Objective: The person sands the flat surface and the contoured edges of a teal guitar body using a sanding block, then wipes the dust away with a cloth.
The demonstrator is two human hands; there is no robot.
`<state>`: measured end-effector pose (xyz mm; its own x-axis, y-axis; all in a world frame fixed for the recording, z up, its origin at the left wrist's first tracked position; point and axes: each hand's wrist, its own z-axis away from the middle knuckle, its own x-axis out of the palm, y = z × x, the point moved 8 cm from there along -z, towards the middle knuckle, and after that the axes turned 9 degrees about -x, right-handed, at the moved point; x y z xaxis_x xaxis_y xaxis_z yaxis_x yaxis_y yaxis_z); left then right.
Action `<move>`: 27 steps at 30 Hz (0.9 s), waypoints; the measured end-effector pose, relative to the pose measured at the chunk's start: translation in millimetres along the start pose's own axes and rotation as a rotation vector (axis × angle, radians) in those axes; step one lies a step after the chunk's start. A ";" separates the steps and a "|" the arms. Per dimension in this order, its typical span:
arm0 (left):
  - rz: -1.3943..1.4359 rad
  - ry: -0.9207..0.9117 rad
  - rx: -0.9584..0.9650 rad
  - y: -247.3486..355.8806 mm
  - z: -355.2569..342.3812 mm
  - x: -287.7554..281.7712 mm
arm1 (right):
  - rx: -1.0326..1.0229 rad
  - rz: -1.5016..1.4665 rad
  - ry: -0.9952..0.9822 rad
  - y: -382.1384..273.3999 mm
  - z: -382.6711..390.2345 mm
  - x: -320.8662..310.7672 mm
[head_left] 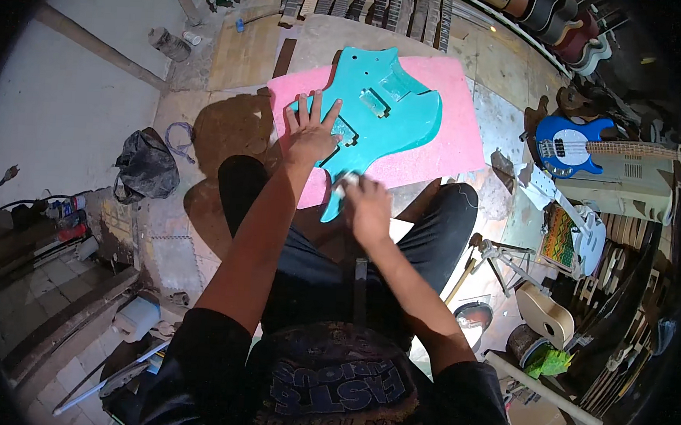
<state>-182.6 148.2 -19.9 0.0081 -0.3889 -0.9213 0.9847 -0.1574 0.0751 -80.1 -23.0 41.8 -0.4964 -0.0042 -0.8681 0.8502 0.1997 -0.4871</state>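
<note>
L hand [312, 138]: spread flat on teal gtr body [398, 132]
R hand [369, 210]: gripping white wad [347, 181], ctr
Pink sheet [459, 146]: under body, upper ctr

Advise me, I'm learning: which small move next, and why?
Perhaps slide the right hand toward the near tip of the curvy turquoise guitar body: it seems to hold a small whitish piece beside that tip, while the left hand lies spread on top.
</note>
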 end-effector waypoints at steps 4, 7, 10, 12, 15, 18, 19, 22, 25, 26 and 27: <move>-0.002 -0.043 -0.015 3.2 -1.5 -2.1 | 0.062 -0.007 0.132 7.6 -4.2 -9.5; -0.004 -0.050 -0.016 4.3 -1.7 -2.1 | -0.090 0.069 -0.113 -38.9 41.1 27.0; -0.006 -0.026 -0.017 -2.9 -1.2 0.0 | -0.112 -0.051 -0.248 -47.7 41.8 28.3; -0.009 -0.005 -0.006 -2.1 -1.0 0.8 | -0.103 0.008 -0.009 -19.1 12.7 5.5; -0.039 -0.085 -0.008 1.6 -2.4 1.8 | 0.110 -0.116 0.064 21.4 -17.1 -8.2; -0.047 -0.105 -0.014 4.1 -1.9 0.9 | 0.051 0.073 0.052 7.9 -5.5 -3.9; -0.032 -0.082 -0.009 5.3 -3.1 -1.3 | -0.050 0.230 0.051 -9.4 10.3 3.1; -0.002 -0.033 -0.012 -0.5 -1.6 -1.8 | -0.208 0.027 -0.101 -53.2 49.8 24.5; 0.003 -0.010 0.006 1.1 -1.5 -1.8 | -0.098 0.016 -0.072 -23.2 24.6 13.9; -0.001 0.000 0.000 -3.4 -1.2 0.1 | -0.075 0.051 0.011 -13.2 7.7 0.1; 0.003 0.011 0.015 3.8 -2.5 0.9 | -0.013 -0.038 0.039 13.1 -5.4 -2.1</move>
<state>-178.4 149.5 -21.5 0.0132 -0.3789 -0.9253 0.9820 -0.1696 0.0835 -68.9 -15.1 37.8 -0.5345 0.0261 -0.8448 0.8287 0.2124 -0.5178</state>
